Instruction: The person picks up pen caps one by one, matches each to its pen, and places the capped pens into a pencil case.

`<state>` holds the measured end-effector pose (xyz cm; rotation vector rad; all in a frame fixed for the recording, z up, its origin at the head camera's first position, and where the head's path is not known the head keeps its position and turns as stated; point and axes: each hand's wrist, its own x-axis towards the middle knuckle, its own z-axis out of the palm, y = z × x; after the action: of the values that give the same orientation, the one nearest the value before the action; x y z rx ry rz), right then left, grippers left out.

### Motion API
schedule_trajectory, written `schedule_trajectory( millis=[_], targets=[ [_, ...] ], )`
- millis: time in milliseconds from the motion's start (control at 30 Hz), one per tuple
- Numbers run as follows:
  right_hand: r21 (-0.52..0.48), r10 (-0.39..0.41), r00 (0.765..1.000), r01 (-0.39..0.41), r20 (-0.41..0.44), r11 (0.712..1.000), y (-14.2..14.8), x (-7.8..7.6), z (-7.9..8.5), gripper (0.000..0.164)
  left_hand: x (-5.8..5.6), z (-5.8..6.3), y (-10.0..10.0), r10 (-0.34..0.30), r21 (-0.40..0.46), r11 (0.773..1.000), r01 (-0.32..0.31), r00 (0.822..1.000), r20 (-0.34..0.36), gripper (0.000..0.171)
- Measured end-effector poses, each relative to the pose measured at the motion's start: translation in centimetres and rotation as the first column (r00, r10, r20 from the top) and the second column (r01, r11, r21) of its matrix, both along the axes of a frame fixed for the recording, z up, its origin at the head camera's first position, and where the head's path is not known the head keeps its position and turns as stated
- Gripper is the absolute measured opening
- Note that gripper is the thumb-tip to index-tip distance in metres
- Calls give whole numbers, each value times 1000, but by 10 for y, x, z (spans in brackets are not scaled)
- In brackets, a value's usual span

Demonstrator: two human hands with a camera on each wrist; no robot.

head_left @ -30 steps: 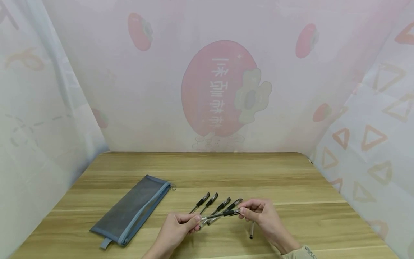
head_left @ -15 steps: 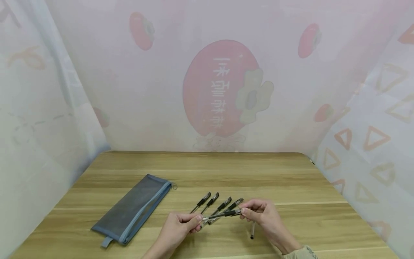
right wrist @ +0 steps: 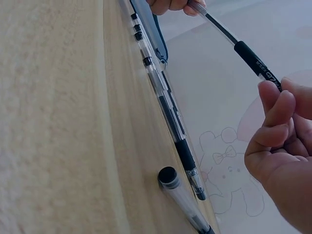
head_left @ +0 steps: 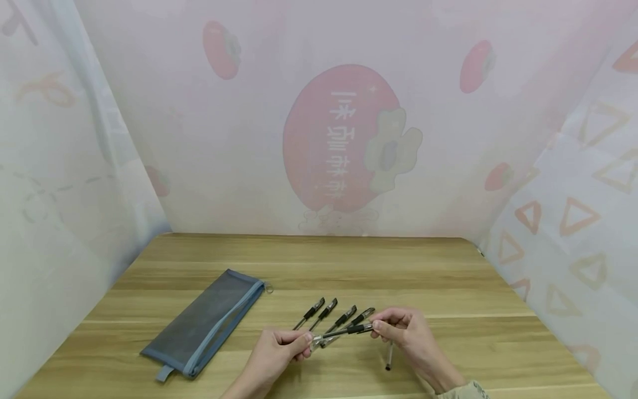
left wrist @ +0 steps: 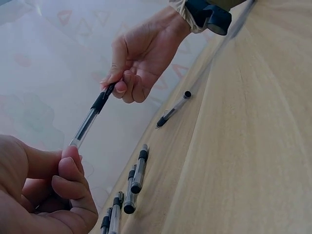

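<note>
A clear-barrelled gel pen (head_left: pixel 356 329) with a black grip is held above the table between both hands. My left hand (head_left: pixel 276 354) pinches its clear rear end between thumb and fingers. At the capped end, my right hand (head_left: pixel 411 341) pinches it with thumb and forefinger; the cap (left wrist: pixel 108 90) is partly covered by those fingers. Beneath the held pen, several similar pens (head_left: pixel 327 307) lie in a loose row, capped ends pointing away. Another single pen (head_left: pixel 389 357) lies apart under the right hand, mostly hidden in the head view.
A blue-grey mesh zip pouch (head_left: pixel 199 327) lies flat on the wooden table (head_left: pixel 423 271) to the left. Its zip runs along the right side, with a ring (head_left: pixel 269 287) at the far corner. A printed cloth backdrop (head_left: pixel 249 138) rises behind the table's far edge.
Both hands keep their pinch on the pen with almost no movement. The head view has shifted very slightly; the pouch and the lying pens stay in place.
</note>
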<state>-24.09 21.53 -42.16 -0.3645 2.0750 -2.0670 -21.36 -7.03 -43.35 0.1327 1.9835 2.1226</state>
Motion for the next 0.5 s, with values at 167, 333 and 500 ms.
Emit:
schedule_trajectory(
  millis=[167, 333, 500],
  targets=[
    [-20, 23, 1000, -23, 4, 1000, -1, -1, 1, 30, 2, 1, -1, 10, 2, 1000, -10, 1000, 6, 23],
    [12, 61, 998, -61, -25, 998, 5, -2, 2, 26, 3, 4, -1, -9, -13, 1000, 9, 1000, -10, 25],
    [121, 109, 992, -101, -57, 987, 15, -8, 5, 26, -1, 6, -1, -37, -30, 999, 35, 996, -77, 27]
  ],
)
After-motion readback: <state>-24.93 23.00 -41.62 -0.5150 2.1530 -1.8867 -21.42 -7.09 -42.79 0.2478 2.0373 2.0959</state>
